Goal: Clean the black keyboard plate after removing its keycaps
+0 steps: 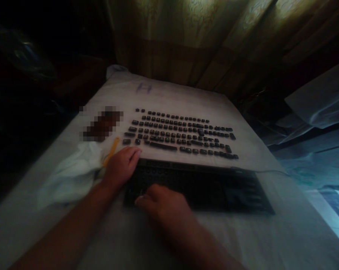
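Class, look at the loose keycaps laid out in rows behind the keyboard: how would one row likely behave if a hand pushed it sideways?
The keycaps are small separate pieces, so a row would probably scatter rather than move as one. They look light, so a slight nudge may shift them. They lie on a white cloth, which may drag on them and tip some over.

Left hand [122,165] lies flat; right hand [160,200] rests with curled fingers.

A single faint blue-purple letter "H" [143,88] stands on the far end of the white cloth-covered table [186,97]. Legends on the loose black keycaps [180,133] and the black keyboard frame [197,185] are too dark and blurred to read.
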Tool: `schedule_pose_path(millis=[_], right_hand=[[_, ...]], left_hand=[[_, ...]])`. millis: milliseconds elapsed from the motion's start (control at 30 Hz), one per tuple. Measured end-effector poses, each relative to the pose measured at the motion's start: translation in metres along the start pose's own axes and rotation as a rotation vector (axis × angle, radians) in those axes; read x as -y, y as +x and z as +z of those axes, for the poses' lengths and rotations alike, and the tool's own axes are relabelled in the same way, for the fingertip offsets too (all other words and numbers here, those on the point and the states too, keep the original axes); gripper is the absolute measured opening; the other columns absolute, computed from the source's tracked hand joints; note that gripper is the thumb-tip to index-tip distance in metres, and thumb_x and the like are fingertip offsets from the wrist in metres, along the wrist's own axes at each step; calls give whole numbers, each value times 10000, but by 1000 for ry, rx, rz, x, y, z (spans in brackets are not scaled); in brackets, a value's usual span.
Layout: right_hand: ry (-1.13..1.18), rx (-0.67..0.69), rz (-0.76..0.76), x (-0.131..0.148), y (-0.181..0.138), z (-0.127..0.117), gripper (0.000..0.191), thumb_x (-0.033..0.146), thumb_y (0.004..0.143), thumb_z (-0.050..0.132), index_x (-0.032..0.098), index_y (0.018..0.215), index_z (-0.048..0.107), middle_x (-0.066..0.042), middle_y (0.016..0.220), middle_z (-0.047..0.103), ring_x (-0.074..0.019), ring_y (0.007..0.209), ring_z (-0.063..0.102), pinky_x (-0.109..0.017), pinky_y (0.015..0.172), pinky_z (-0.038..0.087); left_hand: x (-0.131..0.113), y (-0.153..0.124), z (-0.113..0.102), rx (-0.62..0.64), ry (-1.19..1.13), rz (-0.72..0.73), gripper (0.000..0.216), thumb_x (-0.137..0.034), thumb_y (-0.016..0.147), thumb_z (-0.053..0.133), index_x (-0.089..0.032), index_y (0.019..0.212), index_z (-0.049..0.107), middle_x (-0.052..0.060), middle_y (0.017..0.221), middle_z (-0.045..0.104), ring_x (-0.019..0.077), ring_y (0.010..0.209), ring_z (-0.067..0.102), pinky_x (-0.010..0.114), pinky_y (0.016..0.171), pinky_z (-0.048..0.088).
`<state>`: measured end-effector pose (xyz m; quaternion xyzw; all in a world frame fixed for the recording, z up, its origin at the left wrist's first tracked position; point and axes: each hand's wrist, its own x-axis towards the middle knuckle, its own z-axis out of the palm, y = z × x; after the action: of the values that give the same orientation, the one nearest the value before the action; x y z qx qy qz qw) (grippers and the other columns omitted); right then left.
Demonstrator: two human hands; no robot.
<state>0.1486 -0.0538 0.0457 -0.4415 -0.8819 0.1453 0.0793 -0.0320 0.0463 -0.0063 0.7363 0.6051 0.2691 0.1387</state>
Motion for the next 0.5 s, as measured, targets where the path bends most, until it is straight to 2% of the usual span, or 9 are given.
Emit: schedule_pose_path(millis=[167,367,500], right_hand=[[-108,109,-82,10,19,4,71,186,947,649,201,932,716,-25,871,685,-176,705,607,-282,517,307],[-122,15,-81,3,6,17,96,168,945,626,200,906,708,-17,814,685,-172,655,608,-272,490,296],[-1,-72,30,-12,-9,27,142,178,943,595,223,843,685,-6,781,681,-161,596,573,-277,493,320]], left_hand=[[3,-1,2,1,-11,5,381,-422,965,379,-223,983,703,71,1038,764,235,954,705,359,856,539],[4,-1,3,-8,-8,2,371,-391,956,378,-221,987,706,65,1017,768,232,928,710,365,851,544],[5,0,2,-6,-7,2,374,-406,951,382,-232,995,710,56,1030,773,229,943,714,358,855,550]])
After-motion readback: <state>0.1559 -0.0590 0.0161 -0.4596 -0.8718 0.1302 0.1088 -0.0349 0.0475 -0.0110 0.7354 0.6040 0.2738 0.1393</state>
